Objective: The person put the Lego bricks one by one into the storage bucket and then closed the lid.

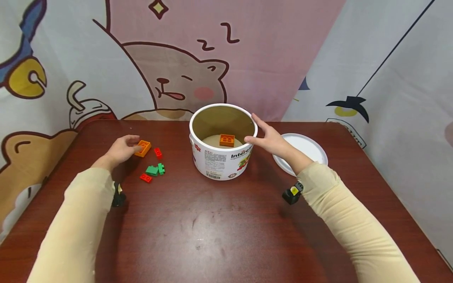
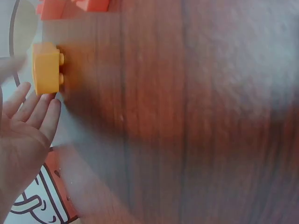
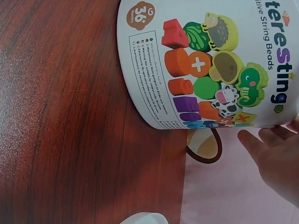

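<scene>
An orange toy brick [image 1: 142, 148] lies on the left of the table. My left hand [image 1: 123, 149] is at its left side, fingers extended. In the left wrist view the brick [image 2: 46, 70] is just beyond the fingertips, and the thumb is blurred. My right hand [image 1: 270, 139] rests against the right side of a white bucket [image 1: 216, 163], thumb and fingers spread along the rim. Another orange brick [image 1: 227, 140] sits inside the bucket. In the right wrist view the fingers [image 3: 252, 144] touch the bucket's printed wall [image 3: 154, 60].
Two red bricks, one [image 1: 158, 153] beside the orange one and another [image 1: 146, 178] closer to me, lie on the table. Green pieces [image 1: 152, 170] are between them. A white round lid [image 1: 304, 147] lies right of the bucket. A patterned cloth [image 1: 265, 51] hangs behind the table.
</scene>
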`<state>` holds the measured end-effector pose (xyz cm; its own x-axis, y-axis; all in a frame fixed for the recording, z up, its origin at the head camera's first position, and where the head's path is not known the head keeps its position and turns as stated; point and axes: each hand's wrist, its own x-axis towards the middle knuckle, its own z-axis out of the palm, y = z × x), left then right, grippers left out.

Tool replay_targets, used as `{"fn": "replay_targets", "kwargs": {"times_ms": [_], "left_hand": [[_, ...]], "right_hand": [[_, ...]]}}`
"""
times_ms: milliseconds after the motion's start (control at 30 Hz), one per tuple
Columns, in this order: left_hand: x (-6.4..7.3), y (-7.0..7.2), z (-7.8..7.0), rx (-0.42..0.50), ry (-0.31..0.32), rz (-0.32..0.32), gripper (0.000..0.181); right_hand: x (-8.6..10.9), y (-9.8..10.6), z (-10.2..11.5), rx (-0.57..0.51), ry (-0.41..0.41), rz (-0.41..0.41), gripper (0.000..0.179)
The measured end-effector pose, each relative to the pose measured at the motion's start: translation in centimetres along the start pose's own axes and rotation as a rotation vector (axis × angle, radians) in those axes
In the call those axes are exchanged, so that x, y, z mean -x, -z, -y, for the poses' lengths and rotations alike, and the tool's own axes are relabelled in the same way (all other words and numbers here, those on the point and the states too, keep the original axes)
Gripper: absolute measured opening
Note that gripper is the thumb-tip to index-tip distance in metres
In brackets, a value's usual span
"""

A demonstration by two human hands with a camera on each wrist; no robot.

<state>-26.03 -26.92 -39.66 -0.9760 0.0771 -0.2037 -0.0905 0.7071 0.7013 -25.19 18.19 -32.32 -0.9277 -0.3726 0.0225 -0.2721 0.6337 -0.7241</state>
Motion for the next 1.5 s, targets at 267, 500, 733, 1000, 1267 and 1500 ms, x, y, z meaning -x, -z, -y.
{"fn": "replay_targets", "kwargs": {"times_ms": [267, 500, 733, 1000, 1267, 1500], "left_hand": [[0.6, -0.2, 0.5, -0.093, 0.006, 0.019, 0.069], [0.9, 0.2, 0.8, -0.124, 0.018, 0.021, 0.062], [1.1, 0.8, 0.8, -0.105, 0.01, 0.001, 0.06], [1.5, 1.5, -0.3, -0.025, -0.004, -0.053, 0.059], [1.7, 2.4, -2.0, -0.01, -0.05, -0.114, 0.056], [2.1, 2.8, -3.3, -0.009, -0.06, -0.127, 0.057]], "right_hand": [[0.1, 0.0, 0.0, -0.015, 0.001, 0.003, 0.094], [0.1, 0.0, 0.1, -0.011, -0.004, 0.002, 0.094], [0.1, 0.0, 0.1, -0.003, -0.009, 0.005, 0.091], [0.2, 0.1, 0.2, -0.012, -0.011, 0.009, 0.089], [0.2, 0.1, 0.3, -0.003, -0.016, 0.012, 0.091], [0.2, 0.1, 0.2, -0.013, -0.011, 0.014, 0.095]]}}
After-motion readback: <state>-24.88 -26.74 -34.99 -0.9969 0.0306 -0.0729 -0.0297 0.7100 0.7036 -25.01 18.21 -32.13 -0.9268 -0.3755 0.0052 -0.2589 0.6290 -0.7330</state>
